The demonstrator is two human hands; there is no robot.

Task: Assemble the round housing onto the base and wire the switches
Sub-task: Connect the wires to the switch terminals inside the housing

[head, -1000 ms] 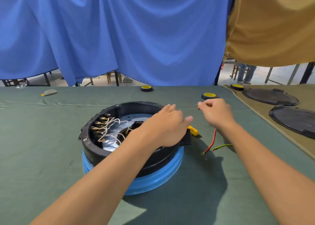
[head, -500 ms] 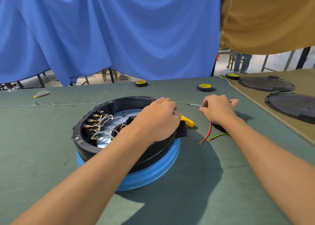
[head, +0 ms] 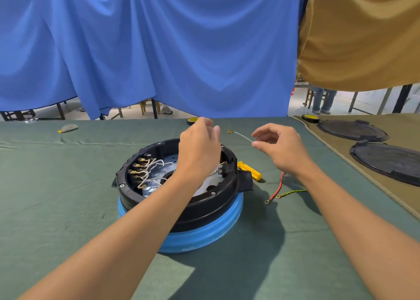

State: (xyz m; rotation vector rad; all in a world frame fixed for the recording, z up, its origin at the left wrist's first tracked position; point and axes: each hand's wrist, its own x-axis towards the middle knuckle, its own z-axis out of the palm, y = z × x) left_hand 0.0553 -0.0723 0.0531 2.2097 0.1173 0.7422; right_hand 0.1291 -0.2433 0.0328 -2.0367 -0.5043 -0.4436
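Note:
A black round housing (head: 200, 205) sits on a blue base (head: 204, 233) in the middle of the green table. Inside its left wall are switches (head: 139, 170) with brass terminals and white wires. My right hand (head: 280, 149) pinches a short white wire (head: 241, 136) with a brass terminal at its free end, held in the air to the right of the housing. My left hand (head: 198, 149) hovers above the housing's far right part, fingers loosely curled and raised toward the wire; it holds nothing that I can see.
A yellow-handled tool (head: 250, 170) lies right of the housing. A red wire (head: 276, 191) and a green wire (head: 293, 192) lie beyond it. Two black lids (head: 386, 161) rest on the tan cloth at right. Tape rolls (head: 310, 118) sit at the table's far edge.
My right hand has lifted the white wire off the table into the air. My left hand has risen from the housing rim toward it.

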